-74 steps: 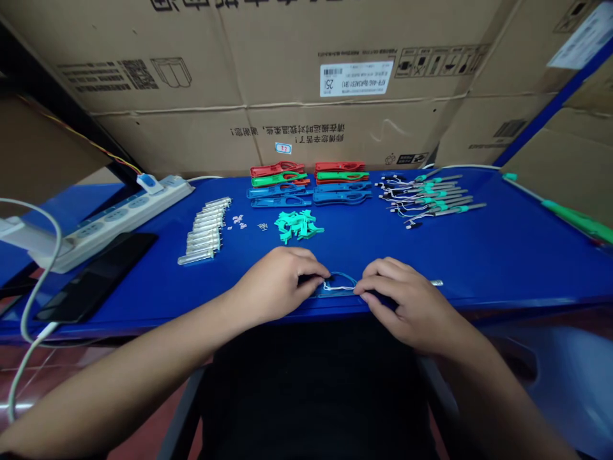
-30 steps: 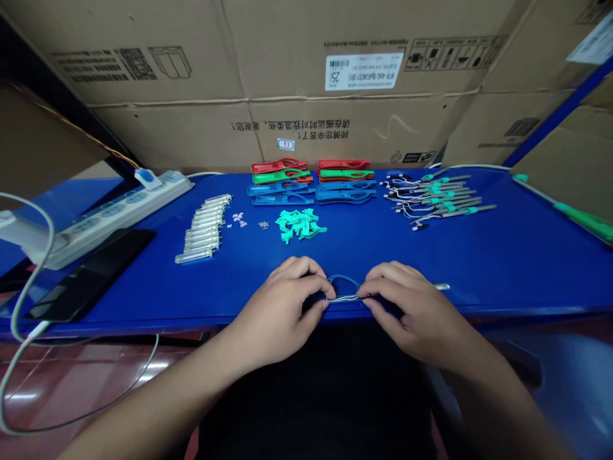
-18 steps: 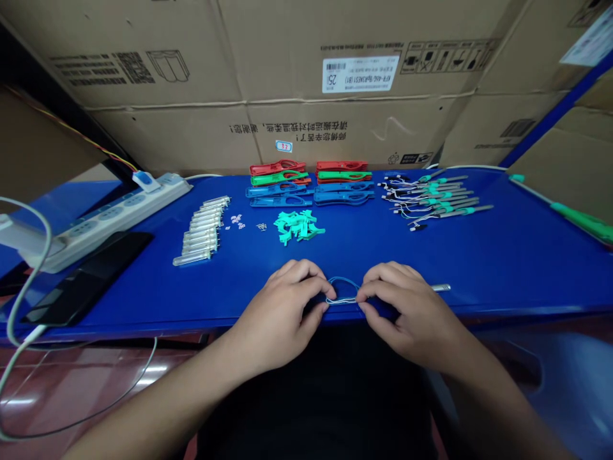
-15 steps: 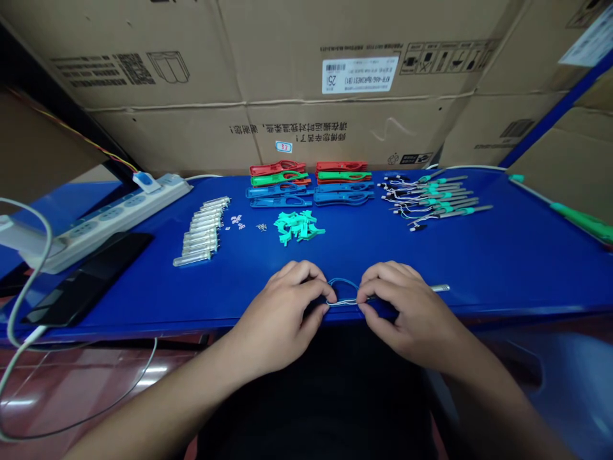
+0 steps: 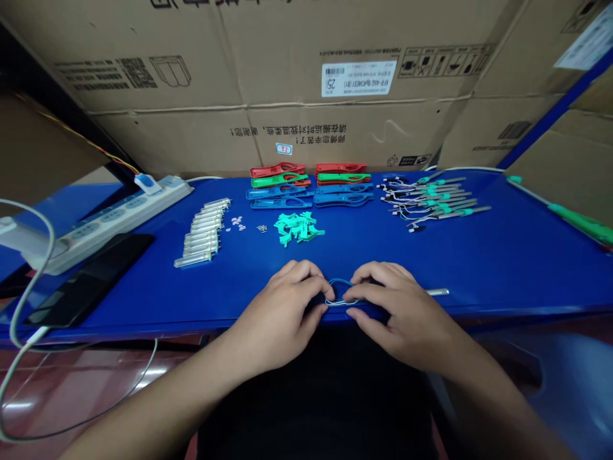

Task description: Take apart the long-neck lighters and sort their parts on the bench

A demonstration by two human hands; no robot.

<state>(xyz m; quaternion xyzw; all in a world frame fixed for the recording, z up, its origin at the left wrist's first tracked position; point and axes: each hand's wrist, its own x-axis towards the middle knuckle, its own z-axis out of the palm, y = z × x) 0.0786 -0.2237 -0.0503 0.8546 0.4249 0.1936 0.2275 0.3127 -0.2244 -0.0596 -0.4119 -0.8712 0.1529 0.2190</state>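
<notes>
Near the front edge of the blue table, my left hand [image 5: 292, 313] pinches thin blue and white wires [image 5: 341, 303] between thumb and index finger. My right hand [image 5: 397, 306] is at the other side of the wires, its thumb and index finger slightly apart around them. A blue wire loop arches between the hands. Beyond my right hand, the end of a metal rod [image 5: 437, 292] shows on the table; its other part is hidden behind the hand.
Farther back are clear tubes [image 5: 197, 247], turquoise pieces [image 5: 297, 227], red, green and blue plastic shells [image 5: 343, 190], and wired rods [image 5: 443, 198]. A black phone [image 5: 90, 278] and white power strip [image 5: 119, 220] lie left. Cardboard [image 5: 287, 76] stands behind.
My right hand has moved left along the wires, closer to my left hand, and its thumb and index finger have parted slightly. My left hand keeps its pinch.
</notes>
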